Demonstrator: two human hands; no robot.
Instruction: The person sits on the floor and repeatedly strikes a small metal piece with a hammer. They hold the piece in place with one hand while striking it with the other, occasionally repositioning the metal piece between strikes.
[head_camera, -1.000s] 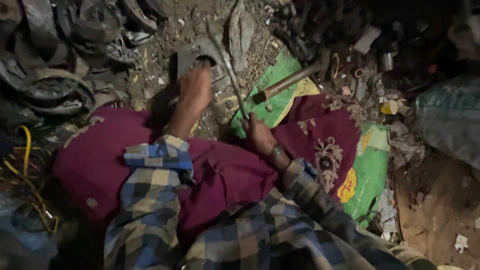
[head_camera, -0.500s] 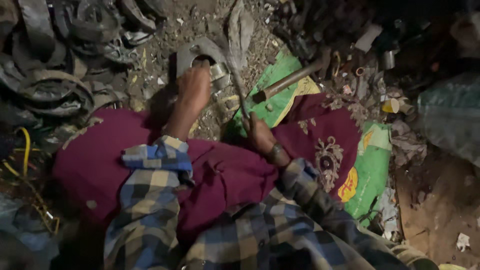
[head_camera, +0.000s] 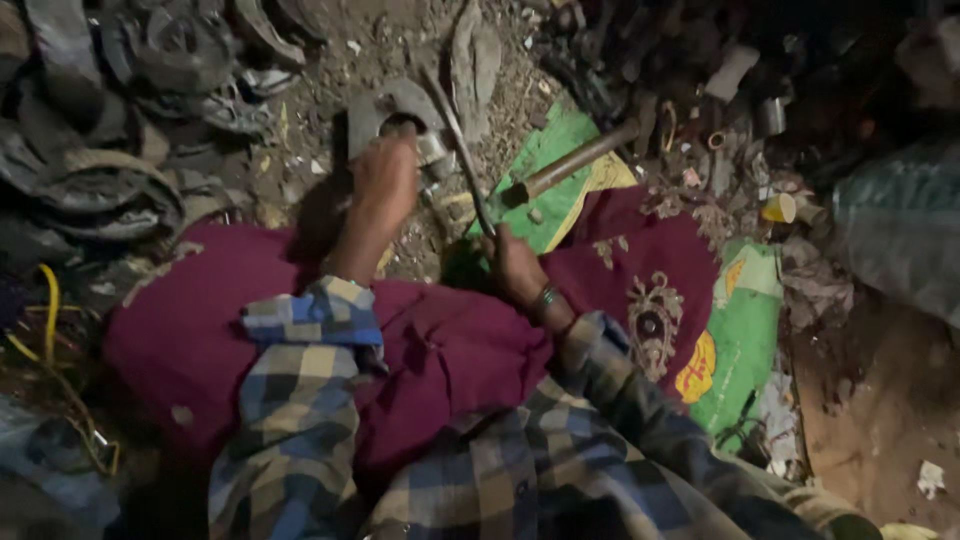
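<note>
1. A maroon cloth (head_camera: 450, 350) with gold embroidery is lying across the person's lap and onto the dirt ground (head_camera: 400, 45), taking up the middle of the view; piles of dark scrap (head_camera: 110, 130) are sitting to the left and small bits of metal litter to the upper right.
2. A green sheet (head_camera: 545, 170) is lying just beyond the cloth, and a hammer (head_camera: 575, 165) with a wooden handle is resting on it, untouched.
3. The grey metal part (head_camera: 385, 110), curved with a round opening and a shiny piece at its right side, is sitting on the ground just past the cloth's edge, near the top centre. It is looking dull, dusty and worn; finer detail is too dim to tell.
4. The left hand (head_camera: 385, 185) is pressing down on the metal part, fingers curled over its near edge and gripping it.
5. The right hand (head_camera: 510, 265) is clenching the lower end of a thin metal rod (head_camera: 460, 150), whose tip is reaching up beside the shiny piece.
6. Judging from this, the prying is going best if the left hand is keeping the part pinned flat while the rod's tip is seated firmly in the gap, with slow leverage so the tip is not slipping toward the holding fingers.
</note>
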